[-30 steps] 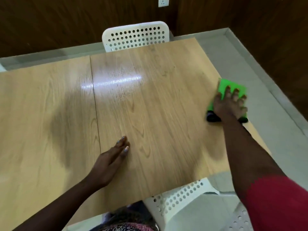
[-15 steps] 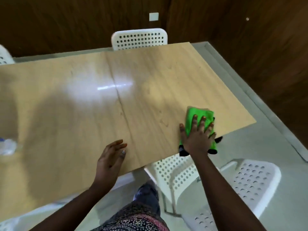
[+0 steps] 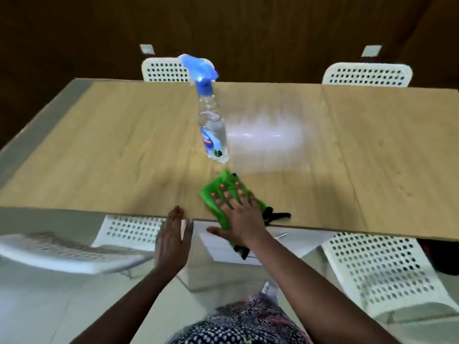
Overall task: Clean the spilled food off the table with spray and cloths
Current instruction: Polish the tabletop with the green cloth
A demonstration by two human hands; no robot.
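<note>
From where I sit, the job looks well advanced. I see no crumbs or smears on the pale wood-grain tabletop (image 3: 124, 145); what shows is a glossy sheen beside the clear plastic spray bottle with the blue trigger head (image 3: 211, 120), which could be wet spray or only lamp glare, I cannot tell which. My right hand (image 3: 238, 214) lies flat with its fingers spread, pressing the bright green cleaning cloth (image 3: 218, 187) onto the near edge of the tabletop, part of the cloth and its dark trim hanging over the rim. So the hand is pushing the cloth, not clenching it. My left hand (image 3: 172, 242) is released and holds nothing, fingertips just at the tabletop's near edge. The bottle stands upright just beyond the cloth, apart from it.

I judge what remains is a last pass along this near edge and over the shiny patch, then putting cloth and bottle aside. Only one cloth is in view.

Against half a second ago, my view has swung left along the table: the bottle, then a blur at the far left border, now stands centre. The cloth has travelled leftward along the near edge with my right hand, and my left hand has slid off the surface to its rim. White perforated plastic chairs (image 3: 367, 74) now show on both sides.
</note>
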